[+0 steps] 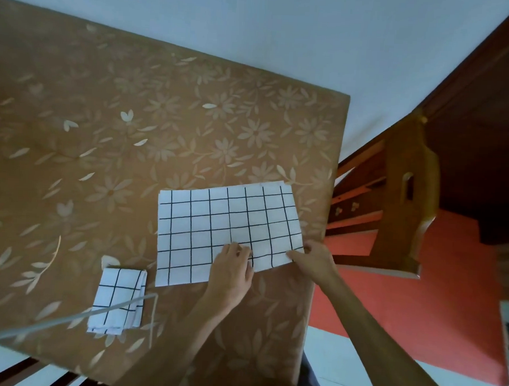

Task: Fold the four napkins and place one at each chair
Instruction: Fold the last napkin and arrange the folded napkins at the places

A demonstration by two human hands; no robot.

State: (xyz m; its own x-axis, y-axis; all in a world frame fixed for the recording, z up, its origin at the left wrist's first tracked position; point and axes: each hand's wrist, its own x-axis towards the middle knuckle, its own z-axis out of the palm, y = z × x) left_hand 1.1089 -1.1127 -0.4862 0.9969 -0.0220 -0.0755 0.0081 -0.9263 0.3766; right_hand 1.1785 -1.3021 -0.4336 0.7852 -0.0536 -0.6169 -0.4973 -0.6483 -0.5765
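1. Two bare forearms reach in from the near edge of the view toward a table covered by a brown flowered tablecloth (133, 127).
2. Left hand (233, 268) lies palm down on the near part of a large white napkin with a black grid (216, 229), fingers spread flat and pressing the cloth, gripping nothing.
3. Right hand (313, 261) pinches the near right corner of that napkin between thumb and fingers, at the right edge of the table.
4. That large napkin lies flat near the right side of the table; a second edge showing along its far side suggests it is doubled over.
5. Left of it and nearer, a small folded napkin of the same pattern (118, 300) sits on the tablecloth, apart from the large one.
6. A thin pale cord (63, 320) crosses over the small napkin.
7. Beyond the table's right edge stands a wooden chair (406, 200) on a red floor (448, 306).
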